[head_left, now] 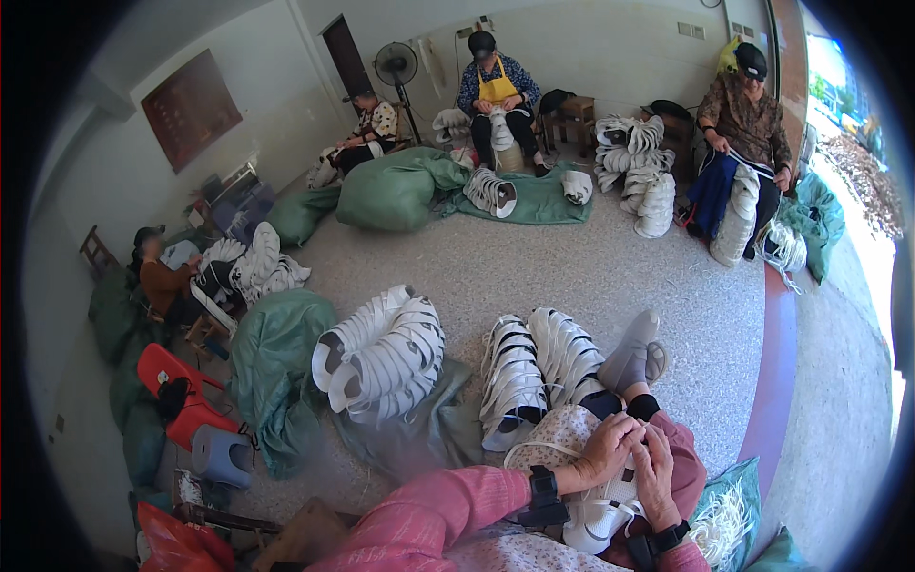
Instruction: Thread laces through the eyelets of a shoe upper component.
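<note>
A white shoe upper (599,520) lies on my lap, its rounded toe toward me. My left hand (606,450) bends over its far end, fingers closed in a pinch; what lies between the fingertips is hidden. Closed along the upper's right side is my right hand (654,479), its fingertips meeting those of the left. A thin white lace (538,444) curves over the patterned apron (551,431) on my left. Beyond my knees, two long stacks of nested white uppers, the left stack (513,377) and the right stack (564,357), stand side by side on the floor.
A bundle of uppers (386,355) rests on green sacking. Nearby are a green sack (281,381), red chair (181,391) and grey stool (221,456). White laces (722,522) fill a bag on my right. Several people sit working along the walls, among green sacks (402,189).
</note>
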